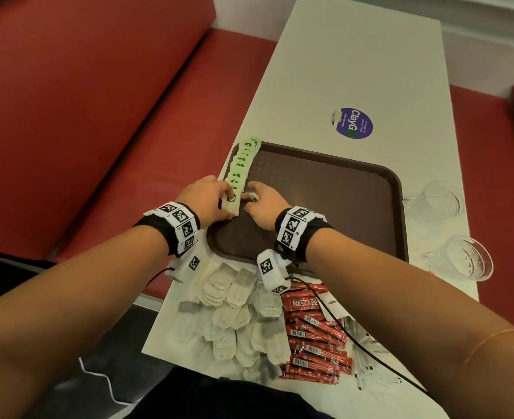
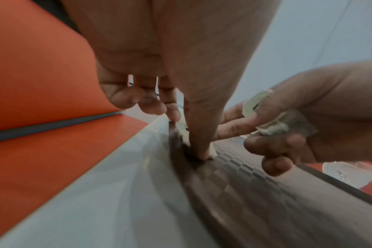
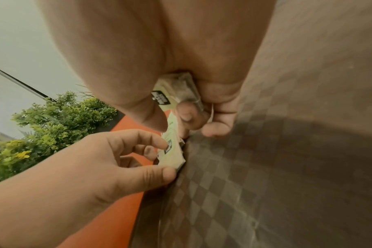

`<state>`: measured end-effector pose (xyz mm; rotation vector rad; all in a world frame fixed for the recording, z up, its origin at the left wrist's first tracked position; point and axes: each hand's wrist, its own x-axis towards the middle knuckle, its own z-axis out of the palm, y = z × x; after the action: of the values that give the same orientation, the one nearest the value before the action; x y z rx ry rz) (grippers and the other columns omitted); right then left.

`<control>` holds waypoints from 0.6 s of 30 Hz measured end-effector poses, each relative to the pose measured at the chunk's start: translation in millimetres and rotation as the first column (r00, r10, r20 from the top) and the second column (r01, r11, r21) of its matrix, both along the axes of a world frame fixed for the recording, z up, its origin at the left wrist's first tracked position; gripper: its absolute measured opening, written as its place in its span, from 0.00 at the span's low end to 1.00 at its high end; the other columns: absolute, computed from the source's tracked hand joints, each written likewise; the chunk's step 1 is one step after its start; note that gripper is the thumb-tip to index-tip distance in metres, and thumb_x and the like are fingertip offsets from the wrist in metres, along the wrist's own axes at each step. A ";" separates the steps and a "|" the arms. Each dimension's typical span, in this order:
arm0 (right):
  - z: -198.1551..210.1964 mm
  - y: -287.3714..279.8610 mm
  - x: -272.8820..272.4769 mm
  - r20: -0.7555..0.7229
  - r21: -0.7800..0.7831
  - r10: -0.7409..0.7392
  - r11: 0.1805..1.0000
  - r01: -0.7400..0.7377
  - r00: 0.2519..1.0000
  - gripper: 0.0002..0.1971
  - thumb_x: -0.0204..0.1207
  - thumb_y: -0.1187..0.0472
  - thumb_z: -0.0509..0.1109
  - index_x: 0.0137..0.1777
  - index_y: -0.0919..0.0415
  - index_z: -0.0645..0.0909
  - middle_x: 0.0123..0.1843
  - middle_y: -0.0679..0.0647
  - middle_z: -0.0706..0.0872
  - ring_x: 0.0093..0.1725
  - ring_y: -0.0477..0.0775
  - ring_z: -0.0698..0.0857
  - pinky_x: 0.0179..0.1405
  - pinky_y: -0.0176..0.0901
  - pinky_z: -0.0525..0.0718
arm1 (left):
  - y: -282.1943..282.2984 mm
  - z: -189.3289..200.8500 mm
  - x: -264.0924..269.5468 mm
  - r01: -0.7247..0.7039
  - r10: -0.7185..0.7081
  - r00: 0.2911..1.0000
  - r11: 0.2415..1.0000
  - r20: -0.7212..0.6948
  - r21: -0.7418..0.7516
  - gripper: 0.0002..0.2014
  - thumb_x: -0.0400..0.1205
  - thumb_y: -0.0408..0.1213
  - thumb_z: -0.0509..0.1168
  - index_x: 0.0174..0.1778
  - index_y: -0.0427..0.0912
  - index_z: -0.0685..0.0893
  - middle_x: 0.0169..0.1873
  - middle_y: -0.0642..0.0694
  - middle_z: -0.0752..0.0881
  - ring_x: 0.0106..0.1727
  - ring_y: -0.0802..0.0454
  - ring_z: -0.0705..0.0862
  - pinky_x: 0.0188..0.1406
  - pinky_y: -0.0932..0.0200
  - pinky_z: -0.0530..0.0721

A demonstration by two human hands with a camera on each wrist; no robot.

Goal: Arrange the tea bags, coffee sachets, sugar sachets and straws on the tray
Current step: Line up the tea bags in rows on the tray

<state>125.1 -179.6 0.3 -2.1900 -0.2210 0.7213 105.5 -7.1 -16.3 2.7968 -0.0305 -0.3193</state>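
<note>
**Green tea bags lined up along the tray's left edge**

A row of green-labelled tea bags (image 1: 241,167) stands overlapped along the left edge of the brown tray (image 1: 355,207), running from its far left corner back toward the person. Both hands meet at the near end of that row. The left hand (image 1: 206,198) has its grip on the nearest bag of the row (image 3: 173,154), thumb at the bag's near end and fingertips (image 3: 157,142) on its face, pinching it against the tray's rim. The right hand (image 1: 263,204) keeps its grip curled around another tea bag (image 3: 176,92) tucked into the palm, while its extended fingers reach to the row beside the left hand.

The tray lies on a white desk (image 1: 355,71), its checked surface otherwise bare. On the desk nearer the person lies a loose heap of pale tea bags (image 1: 234,316), with a pile of red Nescafe coffee sachets (image 1: 313,337) just to its right, and white sachets (image 1: 367,346) partly hidden under the right forearm. Two clear glass cups (image 1: 440,201) stand on the desk just beyond the tray's right edge. A round purple sticker (image 1: 352,123) sits on the desk beyond the tray. Red bench seating (image 1: 83,101) flanks the desk.
</note>
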 end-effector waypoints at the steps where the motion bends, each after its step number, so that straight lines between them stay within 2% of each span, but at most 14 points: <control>1: 0.9 -0.6 -0.5 0.000 -0.004 0.007 1.000 -0.007 1.000 0.30 0.81 0.69 0.64 0.83 0.62 0.65 0.75 0.57 0.80 0.70 0.59 0.81 0.71 0.51 0.80 | 0.0 -0.2 0.7 0.017 -0.017 1.000 1.000 -0.009 0.014 0.20 0.69 0.52 0.80 0.55 0.57 0.83 0.49 0.51 0.79 0.50 0.49 0.81 0.48 0.53 0.81; 3: 1.4 -2.3 -0.9 0.007 -0.015 0.028 0.999 -0.028 1.000 0.30 0.80 0.68 0.65 0.83 0.62 0.65 0.75 0.56 0.80 0.69 0.58 0.81 0.66 0.46 0.80 | 0.5 1.9 2.7 0.031 -0.030 0.999 0.999 -0.025 0.016 0.19 0.70 0.50 0.79 0.55 0.56 0.84 0.49 0.51 0.79 0.51 0.48 0.81 0.47 0.54 0.79; 5: 0.9 -5.2 -1.0 -0.011 0.002 0.006 1.000 -0.006 1.000 0.31 0.80 0.67 0.66 0.82 0.60 0.64 0.73 0.54 0.81 0.60 0.56 0.85 0.54 0.43 0.81 | 0.3 6.1 3.5 0.047 -0.047 0.999 0.999 -0.028 0.006 0.19 0.71 0.52 0.79 0.56 0.55 0.83 0.48 0.52 0.80 0.51 0.49 0.81 0.46 0.55 0.78; 8: 2.0 -10.9 -3.2 -0.044 0.063 -0.045 0.997 0.047 0.998 0.26 0.80 0.66 0.68 0.75 0.60 0.63 0.59 0.54 0.83 0.43 0.50 0.81 0.39 0.40 0.80 | -2.0 16.1 0.9 0.102 -0.095 0.993 0.990 0.072 -0.098 0.18 0.75 0.54 0.75 0.58 0.56 0.83 0.46 0.56 0.80 0.47 0.55 0.81 0.47 0.55 0.79; 9: 3.1 -12.9 -4.2 -0.048 0.087 -0.038 0.995 0.042 0.998 0.24 0.80 0.66 0.68 0.71 0.59 0.62 0.54 0.54 0.81 0.39 0.49 0.79 0.37 0.40 0.79 | -3.7 20.2 -0.9 0.149 -0.133 0.984 0.979 0.116 -0.141 0.17 0.76 0.53 0.74 0.59 0.56 0.83 0.46 0.58 0.79 0.45 0.61 0.79 0.47 0.55 0.79; 12: 8.8 -15.5 -9.7 -0.041 0.156 0.005 0.988 0.001 0.999 0.19 0.80 0.66 0.68 0.61 0.57 0.59 0.46 0.57 0.77 0.33 0.49 0.75 0.30 0.42 0.76 | -11.7 32.2 -7.5 0.292 -0.249 0.945 0.935 0.213 -0.202 0.15 0.78 0.43 0.73 0.61 0.54 0.85 0.49 0.59 0.79 0.41 0.68 0.75 0.47 0.58 0.76; 14: 13.2 -14.3 -14.2 -0.044 0.191 -0.013 0.981 0.021 0.999 0.16 0.79 0.66 0.66 0.56 0.57 0.61 0.42 0.57 0.76 0.33 0.52 0.75 0.30 0.47 0.76 | -15.8 36.5 -12.1 0.319 -0.258 0.933 0.917 0.252 -0.239 0.10 0.78 0.37 0.73 0.54 0.51 0.86 0.46 0.60 0.78 0.39 0.69 0.76 0.44 0.58 0.76; 15: 14.8 -13.5 -16.1 -0.049 0.206 -0.029 0.978 0.038 0.998 0.13 0.79 0.66 0.65 0.55 0.57 0.62 0.41 0.58 0.77 0.34 0.55 0.78 0.32 0.50 0.78 | -17.0 38.4 -14.4 0.315 -0.246 0.931 0.913 0.269 -0.257 0.08 0.77 0.36 0.73 0.50 0.51 0.86 0.43 0.61 0.78 0.37 0.66 0.77 0.42 0.56 0.78; 18: 19.0 -14.9 -21.4 -0.014 0.187 -0.031 0.982 0.033 0.999 0.04 0.82 0.62 0.62 0.53 0.60 0.71 0.43 0.60 0.85 0.43 0.64 0.87 0.46 0.61 0.87 | -16.8 47.2 -19.4 0.276 -0.192 0.938 0.918 0.289 -0.285 0.05 0.77 0.39 0.74 0.44 0.53 0.85 0.37 0.61 0.80 0.33 0.58 0.79 0.38 0.55 0.81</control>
<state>103.7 -194.6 19.3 -2.0063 -0.2374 0.6665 86.1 -23.9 30.9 2.4872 -0.4442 -0.0014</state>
